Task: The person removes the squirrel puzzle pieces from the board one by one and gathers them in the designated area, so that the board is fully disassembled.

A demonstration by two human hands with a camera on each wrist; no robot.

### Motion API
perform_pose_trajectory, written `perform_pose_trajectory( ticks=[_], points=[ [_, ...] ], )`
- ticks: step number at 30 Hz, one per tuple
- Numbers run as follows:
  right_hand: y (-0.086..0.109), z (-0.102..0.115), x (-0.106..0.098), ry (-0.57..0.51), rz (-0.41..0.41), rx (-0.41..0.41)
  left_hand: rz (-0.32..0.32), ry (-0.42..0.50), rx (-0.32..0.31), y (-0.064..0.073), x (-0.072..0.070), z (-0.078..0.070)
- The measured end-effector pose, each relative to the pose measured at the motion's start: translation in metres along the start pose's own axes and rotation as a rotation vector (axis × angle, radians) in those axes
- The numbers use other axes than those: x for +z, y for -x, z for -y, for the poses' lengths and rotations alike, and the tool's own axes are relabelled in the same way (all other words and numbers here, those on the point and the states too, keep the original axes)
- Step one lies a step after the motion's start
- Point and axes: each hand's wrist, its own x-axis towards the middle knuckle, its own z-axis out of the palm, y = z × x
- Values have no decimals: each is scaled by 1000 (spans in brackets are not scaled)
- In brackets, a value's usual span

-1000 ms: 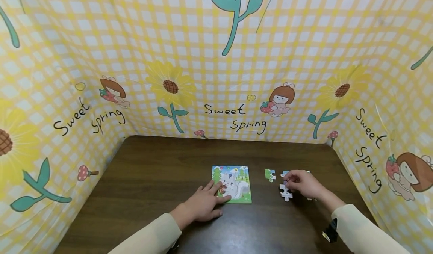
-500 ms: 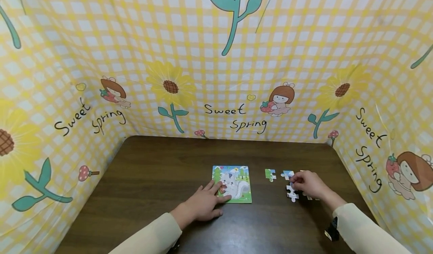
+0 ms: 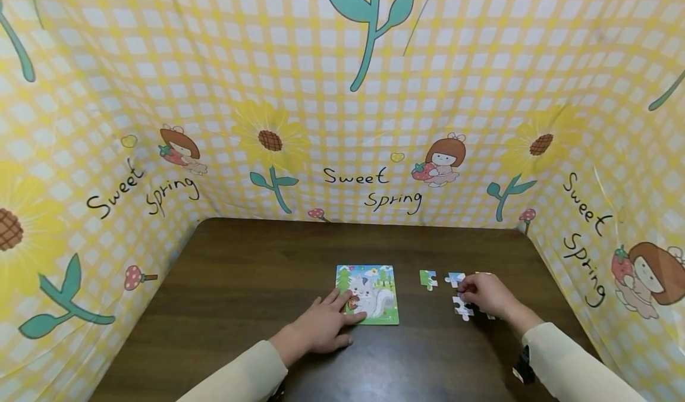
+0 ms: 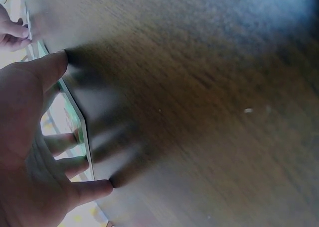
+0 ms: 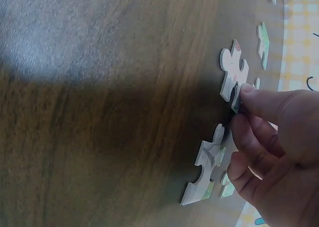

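Observation:
My left hand (image 3: pixel 321 323) lies with fingers spread over the lower left part of a square picture board (image 3: pixel 379 277) showing a grey squirrel among trees. To the right, my right hand (image 3: pixel 488 295) pinches a mostly white jigsaw piece (image 5: pixel 231 75) between thumb and fingers at one edge. That piece sits low, close over the table. Near it in the right wrist view is another white and green jigsaw piece (image 5: pixel 202 172). Beyond the right hand are a blue-topped jigsaw piece (image 3: pixel 455 279) and others, partly hidden by the hand.
A green and blue jigsaw piece (image 3: pixel 427 278) lies between the board and the right hand. The dark wooden table (image 3: pixel 257 259) is enclosed on three sides by a yellow checked cloth (image 3: pixel 353 134) with flowers and lettering.
My right hand has shifted slightly right with the pinched jigsaw piece, and the blue-topped piece shows more than before. The left hand stays on the board.

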Motion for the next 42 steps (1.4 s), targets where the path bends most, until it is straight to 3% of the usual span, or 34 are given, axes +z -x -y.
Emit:
perform_pose_trajectory(
  ticks=[6,12,20,32,42],
  points=[
    [1,5,-1,11,6,22,-4,12,10,1,2,2],
    [-4,24,-11,20,38,64,2,5,29,2,0,3],
    [-33,64,-13,-20,53,-46,2,30,49,6,-4,6],
    [-79,136,44,-145,129,-132,8,87,13,19,-6,16],
    [-96,167,89,-164,167,-183,-7,69,11,25,-2,18]
  ],
)
